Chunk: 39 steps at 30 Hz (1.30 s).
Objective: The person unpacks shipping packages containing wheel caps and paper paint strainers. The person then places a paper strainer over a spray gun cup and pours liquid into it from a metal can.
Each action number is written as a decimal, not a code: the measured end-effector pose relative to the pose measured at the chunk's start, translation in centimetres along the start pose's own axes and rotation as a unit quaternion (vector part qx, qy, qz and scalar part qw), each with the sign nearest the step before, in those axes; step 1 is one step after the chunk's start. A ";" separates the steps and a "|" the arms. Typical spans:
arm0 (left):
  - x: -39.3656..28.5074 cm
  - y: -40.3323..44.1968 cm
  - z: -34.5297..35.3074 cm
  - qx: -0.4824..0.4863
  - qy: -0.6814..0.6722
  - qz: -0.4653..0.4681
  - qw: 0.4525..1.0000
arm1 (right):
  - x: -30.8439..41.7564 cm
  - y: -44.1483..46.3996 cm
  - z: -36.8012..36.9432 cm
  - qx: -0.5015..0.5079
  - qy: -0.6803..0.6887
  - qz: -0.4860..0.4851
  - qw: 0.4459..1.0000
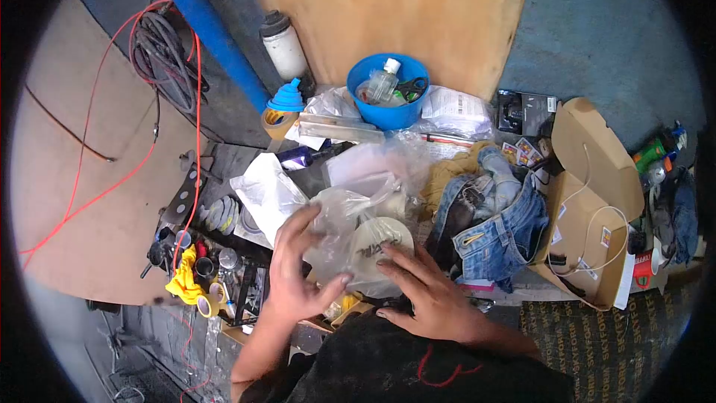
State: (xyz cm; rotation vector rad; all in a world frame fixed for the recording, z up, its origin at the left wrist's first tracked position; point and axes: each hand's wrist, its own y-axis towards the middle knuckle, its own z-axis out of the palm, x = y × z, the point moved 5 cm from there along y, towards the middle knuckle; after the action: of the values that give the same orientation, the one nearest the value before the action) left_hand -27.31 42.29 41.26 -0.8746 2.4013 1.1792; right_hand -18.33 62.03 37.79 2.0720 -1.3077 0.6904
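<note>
A clear plastic bag [335,216] lies in front of me, with pale round pieces inside or under it. One of these, a round pale disc [382,242], has dark handwriting on its top; I cannot tell whether it is a roll or a lid. My left hand [298,272] is raised at the bag's left side, thumb and fingers spread, with nothing in its grasp. Across the lower right edge of the disc reach the stretched fingers of my right hand [429,291], lightly touching the bag there.
Behind stands a blue bucket [388,113] holding a bottle and scissors. Jeans [496,231] are heaped at right, beside an open cardboard box [589,216]. At left are a white sheet [268,190], yellow cloth [186,280] and jars. A red hose [198,149] hangs there.
</note>
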 end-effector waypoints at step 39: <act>0.4 -1.4 4.1 -0.317 -0.348 0.080 0.878 | -2.5 2.2 0.9 -0.116 0.046 0.060 0.990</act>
State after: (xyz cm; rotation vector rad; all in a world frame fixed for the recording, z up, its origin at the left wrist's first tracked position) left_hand -26.65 44.74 37.74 -0.2905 1.5243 1.9848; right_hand -21.23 62.18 35.92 1.7682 -1.3977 0.6454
